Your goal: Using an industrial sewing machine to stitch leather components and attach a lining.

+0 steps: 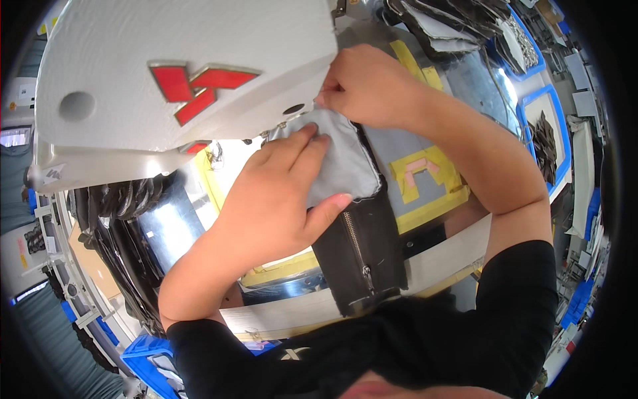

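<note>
Pleated curtain [63,339] (grey-green), lower left

ok so you've got 2 hands in there, 1 left hand [271,189] and 1 right hand [375,86], plus 2 black sleeves [522,272]. 1 white machine [126,86], 3 red shapes [174,81] on your side of it. You've also got 1 grey fabric piece [342,159], 1 black fabric piece [332,259], 1 zipper [353,241] and at least 3 blue bins [565,126].

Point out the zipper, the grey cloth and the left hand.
Zipper [354,239], head view: its metal teeth.
Grey cloth [348,159], head view: its uncovered part.
Left hand [271,194], head view: back of the hand.
</note>
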The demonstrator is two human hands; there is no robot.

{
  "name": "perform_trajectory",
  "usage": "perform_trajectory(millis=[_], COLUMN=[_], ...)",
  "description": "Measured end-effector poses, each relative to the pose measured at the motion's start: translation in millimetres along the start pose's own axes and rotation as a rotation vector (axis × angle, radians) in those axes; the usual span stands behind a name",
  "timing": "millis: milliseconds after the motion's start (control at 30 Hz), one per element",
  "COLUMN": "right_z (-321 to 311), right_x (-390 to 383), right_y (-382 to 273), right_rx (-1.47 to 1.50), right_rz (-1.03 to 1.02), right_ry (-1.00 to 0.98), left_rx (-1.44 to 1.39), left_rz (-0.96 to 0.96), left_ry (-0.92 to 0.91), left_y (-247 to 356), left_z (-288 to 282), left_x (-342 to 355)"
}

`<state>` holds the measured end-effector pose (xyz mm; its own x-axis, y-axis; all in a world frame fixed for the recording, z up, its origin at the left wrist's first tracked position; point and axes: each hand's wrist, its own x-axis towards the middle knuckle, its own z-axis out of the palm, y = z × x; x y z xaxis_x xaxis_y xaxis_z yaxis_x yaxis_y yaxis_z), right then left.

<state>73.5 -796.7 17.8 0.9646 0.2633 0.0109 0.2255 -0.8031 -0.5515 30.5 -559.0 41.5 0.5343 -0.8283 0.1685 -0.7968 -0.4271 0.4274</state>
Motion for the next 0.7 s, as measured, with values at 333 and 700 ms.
perform_trajectory(millis=[333, 700], right_z=[16.7, 31.3], right_x=[5.1, 3.1], right_y=[3.6, -3.8], right_rx=[-0.066, 0.036], right_rz=[-0.103, -0.208], right_ry=[0.09, 0.243], left_rx=[0.061, 0.118], left_rz=[-0.066, -0.1], left_ry=[-0.114, -0.18], left_y=[4.7, 10.7], left_z=[-5.5, -12.7], left_x=[-3.0, -5.8])
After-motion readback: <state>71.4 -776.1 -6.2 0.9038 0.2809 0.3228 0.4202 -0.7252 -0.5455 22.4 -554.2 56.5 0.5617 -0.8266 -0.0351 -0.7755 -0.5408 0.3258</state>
